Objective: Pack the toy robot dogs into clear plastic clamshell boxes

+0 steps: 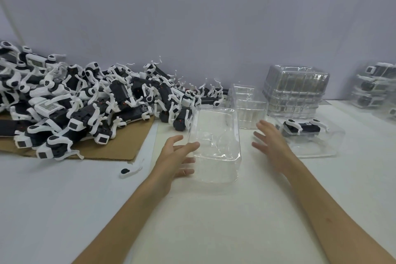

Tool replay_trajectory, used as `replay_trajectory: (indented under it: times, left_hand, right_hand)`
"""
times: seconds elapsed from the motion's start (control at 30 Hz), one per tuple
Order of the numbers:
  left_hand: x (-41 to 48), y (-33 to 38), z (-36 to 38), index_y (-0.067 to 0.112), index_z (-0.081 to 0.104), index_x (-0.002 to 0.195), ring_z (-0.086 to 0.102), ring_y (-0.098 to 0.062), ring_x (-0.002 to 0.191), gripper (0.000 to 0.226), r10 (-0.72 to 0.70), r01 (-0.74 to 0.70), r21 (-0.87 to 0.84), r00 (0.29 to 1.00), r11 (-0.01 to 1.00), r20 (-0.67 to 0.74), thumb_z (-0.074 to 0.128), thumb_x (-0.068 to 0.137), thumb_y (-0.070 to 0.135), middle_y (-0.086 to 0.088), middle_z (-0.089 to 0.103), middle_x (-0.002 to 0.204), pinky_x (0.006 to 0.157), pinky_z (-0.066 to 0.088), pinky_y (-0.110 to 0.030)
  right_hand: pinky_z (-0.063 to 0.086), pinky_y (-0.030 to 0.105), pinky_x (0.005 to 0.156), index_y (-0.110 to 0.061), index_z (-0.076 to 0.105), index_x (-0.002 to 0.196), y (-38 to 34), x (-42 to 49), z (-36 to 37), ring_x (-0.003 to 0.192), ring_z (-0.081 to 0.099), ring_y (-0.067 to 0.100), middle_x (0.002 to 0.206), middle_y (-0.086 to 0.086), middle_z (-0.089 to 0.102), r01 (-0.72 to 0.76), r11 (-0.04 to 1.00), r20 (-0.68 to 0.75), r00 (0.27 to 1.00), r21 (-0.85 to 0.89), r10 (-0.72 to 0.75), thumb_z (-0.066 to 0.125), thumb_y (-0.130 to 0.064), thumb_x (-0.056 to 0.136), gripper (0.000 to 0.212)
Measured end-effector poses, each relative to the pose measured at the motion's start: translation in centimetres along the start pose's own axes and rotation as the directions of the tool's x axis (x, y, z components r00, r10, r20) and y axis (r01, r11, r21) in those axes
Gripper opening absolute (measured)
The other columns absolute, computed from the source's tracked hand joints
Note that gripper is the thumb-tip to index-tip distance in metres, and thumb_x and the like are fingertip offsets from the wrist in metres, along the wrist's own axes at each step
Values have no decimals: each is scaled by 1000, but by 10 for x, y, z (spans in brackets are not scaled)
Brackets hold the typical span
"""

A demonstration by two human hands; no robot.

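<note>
An empty clear clamshell box (216,146) stands in the middle of the white table. My left hand (174,157) touches its left side with spread, straight fingers. My right hand (271,142) hovers just right of the box, fingers straight, holding nothing. To the right of that hand, an open clamshell (315,141) holds one black-and-white toy robot dog (302,127). A large heap of loose toy robot dogs (85,100) covers the left of the table, partly on brown cardboard (120,146).
A stack of empty clamshells (295,90) stands at the back right, with single empty boxes (249,109) in front of it. Packed boxes (374,85) are piled at the far right edge. A loose white leg part (130,170) lies near the cardboard corner.
</note>
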State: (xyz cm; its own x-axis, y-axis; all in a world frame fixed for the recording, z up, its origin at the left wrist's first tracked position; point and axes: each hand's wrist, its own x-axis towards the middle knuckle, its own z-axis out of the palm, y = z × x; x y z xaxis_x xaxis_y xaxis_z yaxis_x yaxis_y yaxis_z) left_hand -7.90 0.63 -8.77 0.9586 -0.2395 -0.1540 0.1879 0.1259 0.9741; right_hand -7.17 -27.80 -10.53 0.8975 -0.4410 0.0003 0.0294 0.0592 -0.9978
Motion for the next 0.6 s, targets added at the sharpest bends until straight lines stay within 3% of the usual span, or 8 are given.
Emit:
replay_trajectory:
  times: [0.1, 0.2, 0.27, 0.37, 0.43, 0.5, 0.6]
  left_hand:
    - [-1, 0, 1, 25, 47, 140, 68, -21, 95, 62, 1, -1, 4, 1000, 1000, -1, 77, 86, 33, -1, 59, 119, 79, 62, -41]
    - [0, -1, 0, 25, 47, 139, 68, -22, 97, 61, -1, 1, 6, 1000, 1000, -10, 77, 87, 33, -2, 60, 119, 79, 62, -42]
    - [0, -1, 0, 25, 47, 139, 68, -23, 98, 61, -4, 4, 9, 1000, 1000, -6, 77, 87, 33, -2, 59, 119, 80, 62, -42]
    - [-1, -1, 2, 26, 48, 137, 68, -22, 96, 59, -1, 1, 25, 1000, 1000, 4, 77, 86, 34, -2, 60, 118, 78, 63, -41]
    - [-1, -1, 2, 26, 51, 134, 68, -21, 94, 55, -7, 7, 28, 1000, 1000, 7, 77, 86, 34, -3, 61, 118, 77, 63, -41]
    - [-1, -1, 1, 25, 55, 130, 68, -20, 91, 49, -10, 10, 28, 1000, 1000, 15, 76, 87, 34, -4, 63, 117, 76, 61, -40]
    - [-1, 1, 0, 25, 63, 125, 68, -17, 88, 45, 12, -15, 58, 999, 998, 50, 78, 85, 38, -3, 66, 114, 70, 58, -34]
  right_hand:
    - [50, 39, 94, -15, 41, 149, -1, 15, -21, 125, 49, 21, 148, 5, 43, 18, 1000, -189, 982, 15, -15, 58, -22, 102, 51]
    - [47, 38, 100, -16, 38, 152, -6, 23, -50, 118, 50, 22, 151, 7, 41, 35, 999, -439, 898, 34, -16, 56, -13, 100, 55]
    - [47, 35, 101, -17, 44, 149, -8, 21, -65, 113, 49, 18, 146, 5, 46, 21, 994, -499, 866, 106, 35, 54, -11, 99, 52]
    - [48, 36, 95, -14, 61, 135, -14, 10, -62, 105, 60, 18, 130, 5, 62, 14, 990, -399, 914, -138, -68, 52, -9, 99, 37]
    - [48, 34, 85, -15, 67, 122, -21, -5, -39, 99, 69, 23, 122, 6, 69, 98, 966, -266, 950, -239, -162, 51, -8, 100, 29]
    - [49, 33, 81, -23, 69, 113, -27, -21, -11, 93, 72, 16, 117, 2, 71, 217, 934, -125, 958, -283, -260, 52, -11, 100, 25]
    - [49, 31, 89, -32, 62, 123, -32, -39, 21, 105, 65, 0, 129, -11, 64, 342, 893, 83, 939, -293, -333, 58, -20, 101, 26]
